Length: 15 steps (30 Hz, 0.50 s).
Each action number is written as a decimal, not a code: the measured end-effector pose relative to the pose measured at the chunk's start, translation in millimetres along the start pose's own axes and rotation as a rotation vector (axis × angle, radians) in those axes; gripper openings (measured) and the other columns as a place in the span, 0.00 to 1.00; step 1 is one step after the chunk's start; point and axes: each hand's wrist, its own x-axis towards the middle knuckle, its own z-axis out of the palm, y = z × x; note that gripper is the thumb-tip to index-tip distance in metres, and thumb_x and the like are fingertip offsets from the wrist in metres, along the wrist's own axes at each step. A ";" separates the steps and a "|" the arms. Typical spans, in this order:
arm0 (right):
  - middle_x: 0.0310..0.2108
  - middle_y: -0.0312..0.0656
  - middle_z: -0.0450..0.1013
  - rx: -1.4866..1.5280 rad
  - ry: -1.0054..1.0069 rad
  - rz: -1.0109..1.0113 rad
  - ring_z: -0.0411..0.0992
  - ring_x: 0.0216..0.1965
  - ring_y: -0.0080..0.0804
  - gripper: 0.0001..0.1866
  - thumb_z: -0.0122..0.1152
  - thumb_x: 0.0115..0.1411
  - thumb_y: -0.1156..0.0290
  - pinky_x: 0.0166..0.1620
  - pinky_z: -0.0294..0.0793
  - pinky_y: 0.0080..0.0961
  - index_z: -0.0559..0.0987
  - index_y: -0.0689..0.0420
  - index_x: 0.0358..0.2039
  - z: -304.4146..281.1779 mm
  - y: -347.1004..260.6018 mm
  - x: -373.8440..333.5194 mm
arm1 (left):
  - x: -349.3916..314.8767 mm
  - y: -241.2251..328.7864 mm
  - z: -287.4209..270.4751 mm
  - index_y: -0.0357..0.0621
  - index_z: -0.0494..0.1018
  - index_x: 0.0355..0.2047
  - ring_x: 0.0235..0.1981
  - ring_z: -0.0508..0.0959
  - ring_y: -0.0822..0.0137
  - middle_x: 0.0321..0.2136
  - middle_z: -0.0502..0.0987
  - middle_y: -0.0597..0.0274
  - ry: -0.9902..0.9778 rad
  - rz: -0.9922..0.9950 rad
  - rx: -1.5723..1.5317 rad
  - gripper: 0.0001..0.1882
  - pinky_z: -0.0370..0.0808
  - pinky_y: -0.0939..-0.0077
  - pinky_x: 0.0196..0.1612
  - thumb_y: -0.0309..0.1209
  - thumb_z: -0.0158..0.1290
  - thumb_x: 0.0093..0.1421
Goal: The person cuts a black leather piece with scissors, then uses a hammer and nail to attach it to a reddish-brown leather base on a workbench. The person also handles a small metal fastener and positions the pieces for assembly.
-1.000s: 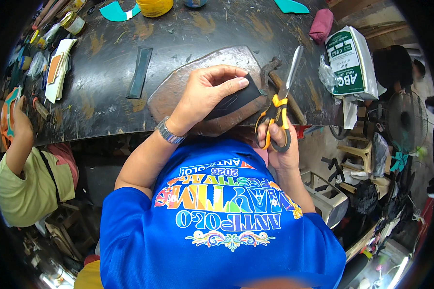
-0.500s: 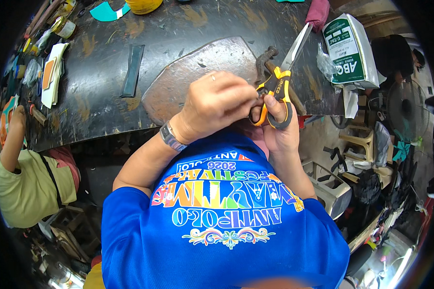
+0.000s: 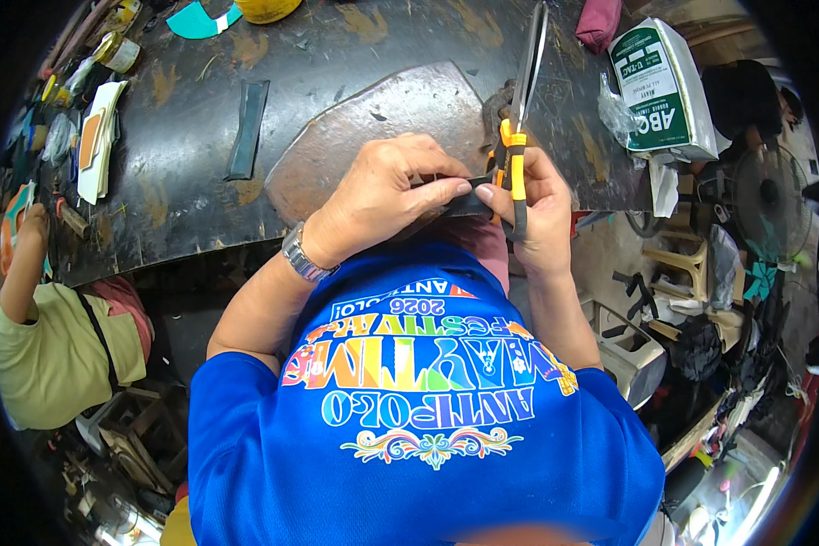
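Observation:
My left hand (image 3: pixel 387 187) is closed in a pinch on the edge of a small black piece of material (image 3: pixel 470 202), held just beyond the table's near edge. The thumb of my right hand (image 3: pixel 543 214) presses on the same piece. That hand is also closed around yellow-and-black scissors (image 3: pixel 519 164), whose blades point up and away over the table. Their handles partly cover my right fingers. Beneath and beyond my hands lies a worn, flat brown slab (image 3: pixel 382 118). A hammer (image 3: pixel 494 114) rests at its right end, mostly hidden by the scissors.
On the dark table (image 3: pixel 191 214), a black strip (image 3: pixel 247 132) lies left of the slab. Stacked sheets (image 3: pixel 100 146) and jars are farther left. At right stand a green-and-white box (image 3: pixel 664 91) and a plastic bag (image 3: pixel 617 118). Another person's arm (image 3: pixel 29 255) is at far left.
The scissors have turned more upright, their blades now nearly edge-on. My left hand has shifted slightly left, and the black piece shows between my two hands.

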 end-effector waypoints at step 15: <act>0.30 0.42 0.76 -1.169 0.125 -0.344 0.73 0.32 0.40 0.18 0.66 0.44 0.71 0.40 0.65 0.33 0.76 0.58 0.37 -24.3 3.0 -30.6 | -3.7 -28.9 -13.0 0.35 0.81 0.42 0.36 0.80 0.78 0.36 0.83 0.63 0.412 -0.264 -0.536 0.10 0.77 0.84 0.40 0.25 0.62 0.60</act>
